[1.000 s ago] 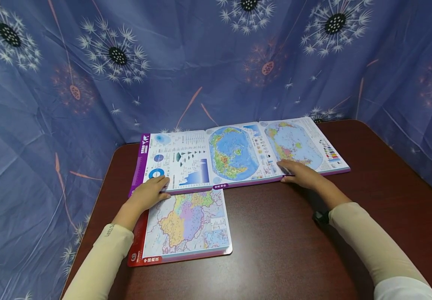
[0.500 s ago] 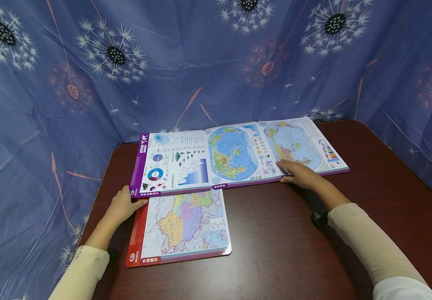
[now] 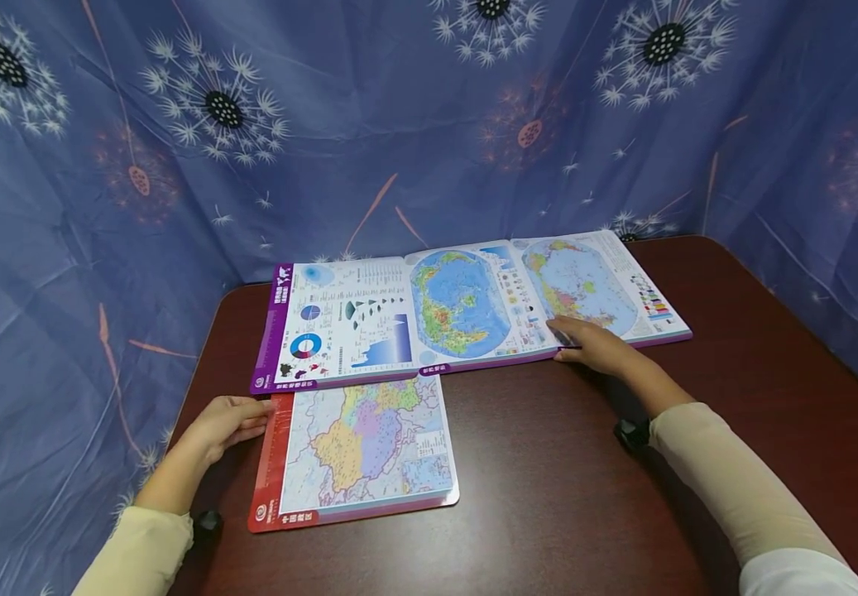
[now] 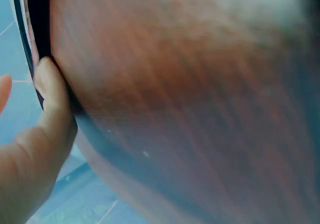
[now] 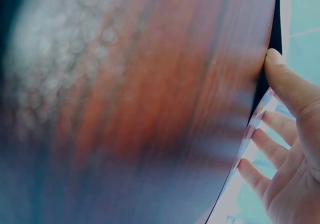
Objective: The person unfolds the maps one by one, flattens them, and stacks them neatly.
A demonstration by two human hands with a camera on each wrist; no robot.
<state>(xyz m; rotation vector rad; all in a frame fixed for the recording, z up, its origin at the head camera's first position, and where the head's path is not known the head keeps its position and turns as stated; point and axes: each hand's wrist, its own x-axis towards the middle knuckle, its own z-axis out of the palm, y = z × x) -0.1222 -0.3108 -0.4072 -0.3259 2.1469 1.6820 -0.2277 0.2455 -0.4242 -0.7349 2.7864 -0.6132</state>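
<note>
A long purple-edged world map lies flat across the back of the table, its three panels side by side. Its front left part overlaps the top of a red-edged map of coloured regions. At that red map's left edge, my left hand touches the border with extended fingers. The left wrist view shows the thumb at a dark edge. My right hand rests on the world map's front edge near the right panel. Its fingers look spread and relaxed, the thumb at the edge.
The dark brown table has rounded back corners. A blue curtain with dandelion prints hangs behind it and along the sides. A black wrist device shows below the left wrist, another by the right sleeve.
My left hand has slid off the world map's front left corner, leftward and toward me, onto the red map's left edge. The right hand and both maps stay nearly where they were.
</note>
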